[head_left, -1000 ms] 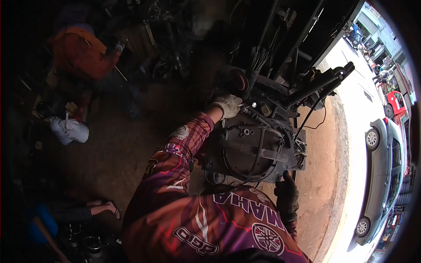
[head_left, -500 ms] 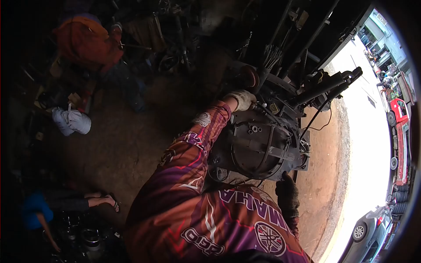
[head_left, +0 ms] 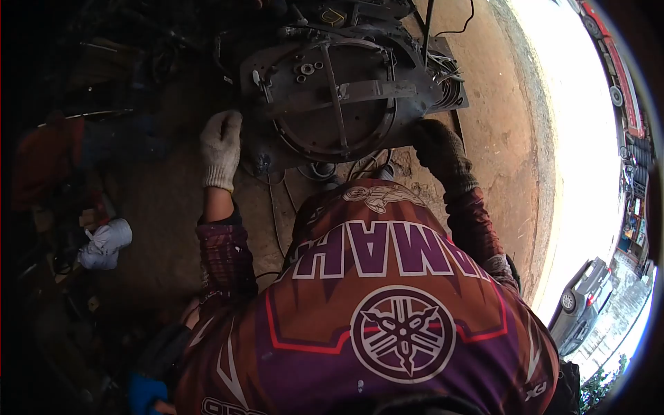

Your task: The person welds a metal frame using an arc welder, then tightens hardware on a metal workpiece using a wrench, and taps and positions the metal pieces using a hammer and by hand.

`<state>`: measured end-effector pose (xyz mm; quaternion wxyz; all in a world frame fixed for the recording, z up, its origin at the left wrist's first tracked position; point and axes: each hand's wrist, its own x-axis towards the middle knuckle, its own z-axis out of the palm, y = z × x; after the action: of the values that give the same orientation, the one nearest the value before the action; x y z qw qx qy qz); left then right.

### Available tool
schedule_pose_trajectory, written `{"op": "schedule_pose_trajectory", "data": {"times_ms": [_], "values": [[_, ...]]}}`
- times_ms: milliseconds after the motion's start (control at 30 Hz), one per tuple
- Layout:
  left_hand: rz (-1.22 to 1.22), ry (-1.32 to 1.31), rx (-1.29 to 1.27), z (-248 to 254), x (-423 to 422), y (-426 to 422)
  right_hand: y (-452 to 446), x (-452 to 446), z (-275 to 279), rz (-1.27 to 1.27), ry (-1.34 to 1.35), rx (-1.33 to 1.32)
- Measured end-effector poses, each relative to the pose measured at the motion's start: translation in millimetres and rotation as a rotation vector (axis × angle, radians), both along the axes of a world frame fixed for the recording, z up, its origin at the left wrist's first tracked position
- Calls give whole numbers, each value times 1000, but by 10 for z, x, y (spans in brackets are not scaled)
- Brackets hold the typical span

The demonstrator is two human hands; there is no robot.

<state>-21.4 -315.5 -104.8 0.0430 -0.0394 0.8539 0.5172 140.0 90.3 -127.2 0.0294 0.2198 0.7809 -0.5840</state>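
A dark metal workbench top [head_left: 404, 124] carries a round metal ring [head_left: 287, 131] with a flat bar [head_left: 377, 90] across it. Several small nuts or washers [head_left: 306, 69] lie inside the ring. Beside the left edge of the metal top is my left hand [head_left: 223, 142] in a pale glove, its fingers curled together; whatever it may hold is hidden. My right hand [head_left: 443, 152], in a dark dirty glove, is at the right front corner of the top, its fingers in shadow against the edge.
Coiled wire or rods [head_left: 446, 86] stand at the top's right side. Cables [head_left: 273, 207] run over the floor below. At the left are a person in orange [head_left: 45, 155] and a white cloth bundle [head_left: 106, 243]. Part of another person in blue [head_left: 145, 393] shows lower left. Vehicles stand outside.
My left hand has come back from the far left part of the bench to beside its near left edge. The view has shifted down, and the bench now appears higher. My right hand stays near its corner.
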Motion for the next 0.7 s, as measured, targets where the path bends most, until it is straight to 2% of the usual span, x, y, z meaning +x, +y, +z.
{"op": "schedule_pose_trajectory", "data": {"times_ms": [100,133,200,233,267,333,433,567,633,700], "values": [[-102,-6,-120,-64,420,211,234,-101,-332,274,171,203],[-94,-14,-133,-42,491,295,228,-185,-296,359,342,449],[-199,-150,-399,33,553,446,209,-316,-155,448,521,680],[-201,-297,-357,45,532,479,198,-353,-94,555,523,760],[-191,-305,-368,76,553,539,187,-391,-33,661,533,834],[-162,-287,-417,141,623,687,148,-448,-1,763,472,795],[-99,-151,-404,-27,662,769,87,-525,-35,762,337,557],[-35,-100,-532,-75,713,874,59,-581,-83,782,285,413],[39,-185,-312,-59,730,897,43,-608,-98,794,275,384],[67,-201,-251,-138,720,857,38,-614,-102,796,263,366]]}}
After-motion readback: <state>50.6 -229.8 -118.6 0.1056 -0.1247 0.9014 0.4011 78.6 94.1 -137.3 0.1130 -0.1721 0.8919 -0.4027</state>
